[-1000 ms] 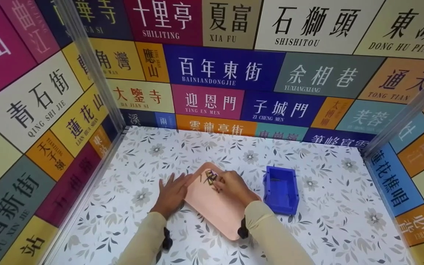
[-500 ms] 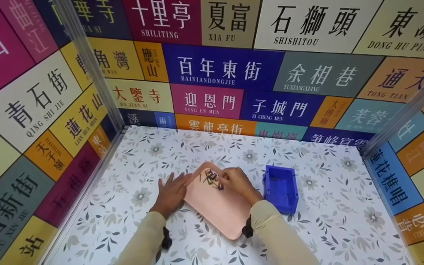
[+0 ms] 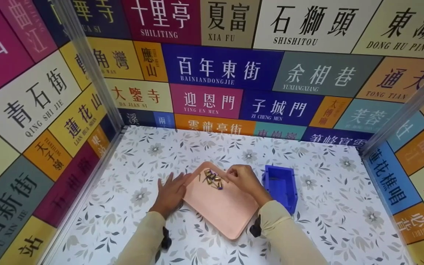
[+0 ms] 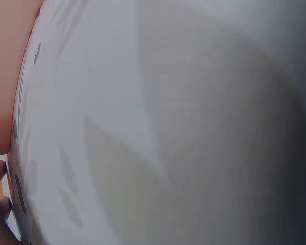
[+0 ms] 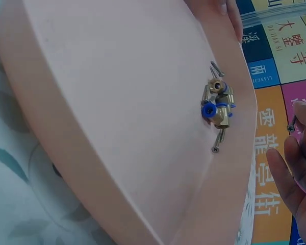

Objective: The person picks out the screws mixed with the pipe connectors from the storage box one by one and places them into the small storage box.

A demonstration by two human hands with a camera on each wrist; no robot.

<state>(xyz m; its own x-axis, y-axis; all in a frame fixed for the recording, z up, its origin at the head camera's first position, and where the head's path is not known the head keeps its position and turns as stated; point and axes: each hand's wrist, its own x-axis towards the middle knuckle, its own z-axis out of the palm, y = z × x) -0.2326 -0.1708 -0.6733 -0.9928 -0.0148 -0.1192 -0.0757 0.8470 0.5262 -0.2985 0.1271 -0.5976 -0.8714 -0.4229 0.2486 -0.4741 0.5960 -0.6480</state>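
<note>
While the left hand (image 3: 171,191) rests at the rim of one pink tray (image 3: 221,209), fingers spread and gripping nothing, seemingly to steady it, look at the right hand (image 3: 244,179)! It has one Phillips screw (image 5: 291,123) pinched at the fingertips, hardly any gap, the head poking clear; a slim piece like that probably allows no fuller hold. That screw is up over the tray's far side, off the pile. Down in the corner, heaped perhaps for easy picking, sit brass push-fit fittings (image 5: 223,119), at least three, with at least four loose screws (image 5: 215,149); overlap hides the exact tally. And just right of the tray, one blue parts bin (image 3: 285,189), handily near, its contents too small to count!
</note>
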